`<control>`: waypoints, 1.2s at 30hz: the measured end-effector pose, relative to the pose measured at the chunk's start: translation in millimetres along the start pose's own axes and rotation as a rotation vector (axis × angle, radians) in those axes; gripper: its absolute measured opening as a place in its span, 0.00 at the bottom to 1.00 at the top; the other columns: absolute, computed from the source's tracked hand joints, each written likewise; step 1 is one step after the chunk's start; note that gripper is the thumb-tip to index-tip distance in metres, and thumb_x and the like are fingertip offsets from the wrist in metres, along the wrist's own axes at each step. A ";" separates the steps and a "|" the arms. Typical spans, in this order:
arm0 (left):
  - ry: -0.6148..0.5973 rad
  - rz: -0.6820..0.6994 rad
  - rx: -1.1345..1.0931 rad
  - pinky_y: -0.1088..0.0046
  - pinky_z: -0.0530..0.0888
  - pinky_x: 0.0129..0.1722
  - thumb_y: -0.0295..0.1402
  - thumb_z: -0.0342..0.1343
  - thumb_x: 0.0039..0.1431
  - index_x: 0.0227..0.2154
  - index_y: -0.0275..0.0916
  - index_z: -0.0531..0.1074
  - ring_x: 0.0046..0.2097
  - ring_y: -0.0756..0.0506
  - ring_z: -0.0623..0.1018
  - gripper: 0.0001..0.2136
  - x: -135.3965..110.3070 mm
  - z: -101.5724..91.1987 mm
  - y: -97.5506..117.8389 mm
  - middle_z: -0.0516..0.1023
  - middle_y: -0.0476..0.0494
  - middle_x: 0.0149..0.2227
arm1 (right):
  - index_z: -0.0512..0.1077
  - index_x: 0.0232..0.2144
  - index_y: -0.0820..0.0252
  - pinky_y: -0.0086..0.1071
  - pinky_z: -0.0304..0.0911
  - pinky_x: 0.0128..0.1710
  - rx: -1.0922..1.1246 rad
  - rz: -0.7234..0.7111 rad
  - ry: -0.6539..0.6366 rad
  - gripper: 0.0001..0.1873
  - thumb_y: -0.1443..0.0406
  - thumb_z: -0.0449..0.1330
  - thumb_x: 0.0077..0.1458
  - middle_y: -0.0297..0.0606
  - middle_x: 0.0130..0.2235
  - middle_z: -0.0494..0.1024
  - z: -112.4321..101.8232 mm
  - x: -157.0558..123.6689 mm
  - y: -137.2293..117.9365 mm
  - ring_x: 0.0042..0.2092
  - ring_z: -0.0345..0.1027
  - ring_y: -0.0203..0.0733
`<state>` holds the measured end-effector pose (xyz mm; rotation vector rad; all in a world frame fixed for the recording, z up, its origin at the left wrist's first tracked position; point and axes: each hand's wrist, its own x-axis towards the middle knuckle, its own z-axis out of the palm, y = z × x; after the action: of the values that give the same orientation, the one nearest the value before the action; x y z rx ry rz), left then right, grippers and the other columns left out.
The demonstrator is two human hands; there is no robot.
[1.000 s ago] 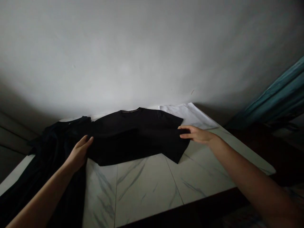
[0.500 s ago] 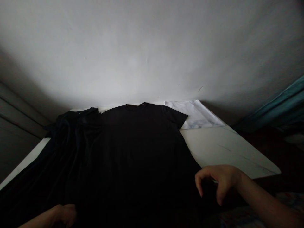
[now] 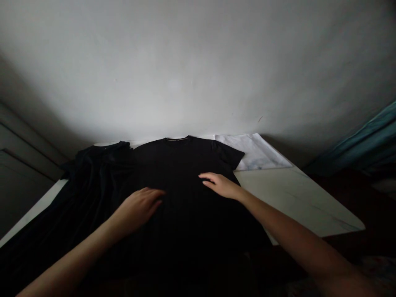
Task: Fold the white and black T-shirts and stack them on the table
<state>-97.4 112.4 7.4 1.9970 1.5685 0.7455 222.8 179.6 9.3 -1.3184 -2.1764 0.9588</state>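
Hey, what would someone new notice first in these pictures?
A black T-shirt laid flat on a pale marble-patterned table stands out most, collar toward the far wall, with the left hand and right hand spread on its body. A dark heap of cloth lies beside it on the left, and a white sheet shows past its right-hand sleeve.

A white marble-look tabletop (image 3: 297, 198). Flat on it, a black T-shirt (image 3: 185, 159), collar at the far edge; just left, a rumpled dark garment (image 3: 95, 181); just right, partly under the sleeve, a white sheet (image 3: 255, 152).
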 end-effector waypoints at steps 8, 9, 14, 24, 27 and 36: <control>-0.115 0.207 0.544 0.50 0.52 0.65 0.43 0.41 0.66 0.65 0.45 0.56 0.69 0.37 0.52 0.26 71.5 62.3 -49.0 0.54 0.40 0.69 | 0.57 0.65 0.43 0.49 0.32 0.68 -0.322 -0.020 0.164 0.30 0.54 0.54 0.61 0.28 0.69 0.49 72.0 38.7 40.8 0.70 0.38 0.52; -0.108 0.195 0.572 0.49 0.52 0.65 0.43 0.41 0.67 0.65 0.49 0.55 0.69 0.38 0.51 0.25 60.4 51.2 -69.5 0.52 0.43 0.69 | 0.56 0.66 0.47 0.49 0.33 0.68 -0.369 -0.006 0.180 0.32 0.52 0.52 0.61 0.31 0.69 0.48 63.3 26.3 57.7 0.70 0.37 0.52; -0.006 0.059 0.653 0.47 0.56 0.63 0.46 0.45 0.64 0.64 0.39 0.60 0.68 0.31 0.54 0.29 29.9 13.7 -116.9 0.57 0.33 0.67 | 0.54 0.66 0.70 0.56 0.36 0.66 -0.510 0.225 0.260 0.44 0.45 0.51 0.59 0.54 0.69 0.46 34.3 4.2 93.1 0.69 0.36 0.63; -0.091 0.418 0.704 0.52 0.57 0.65 0.44 0.40 0.68 0.68 0.50 0.41 0.69 0.39 0.52 0.28 60.1 70.9 -61.4 0.48 0.47 0.70 | 0.51 0.67 0.54 0.51 0.42 0.67 -0.611 -0.066 0.174 0.32 0.50 0.43 0.66 0.40 0.69 0.47 80.0 51.7 48.8 0.69 0.41 0.49; -0.040 0.321 0.789 0.47 0.60 0.62 0.46 0.41 0.67 0.67 0.57 0.43 0.68 0.36 0.55 0.27 34.6 45.7 -97.8 0.47 0.48 0.70 | 0.50 0.68 0.55 0.53 0.45 0.66 -0.681 0.080 0.294 0.36 0.46 0.42 0.65 0.43 0.69 0.47 57.4 12.3 93.8 0.69 0.41 0.52; -0.183 0.080 0.847 0.49 0.68 0.56 0.47 0.47 0.63 0.61 0.40 0.65 0.60 0.31 0.69 0.27 104.8 13.6 -73.8 0.68 0.33 0.61 | 0.56 0.66 0.62 0.52 0.46 0.65 -0.620 0.041 0.226 0.37 0.46 0.39 0.65 0.47 0.69 0.50 14.7 74.5 105.2 0.69 0.40 0.55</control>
<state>-120.4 230.2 -39.8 2.6086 1.8774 -0.1398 241.5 273.5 -78.1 -1.6414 -2.3558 0.1142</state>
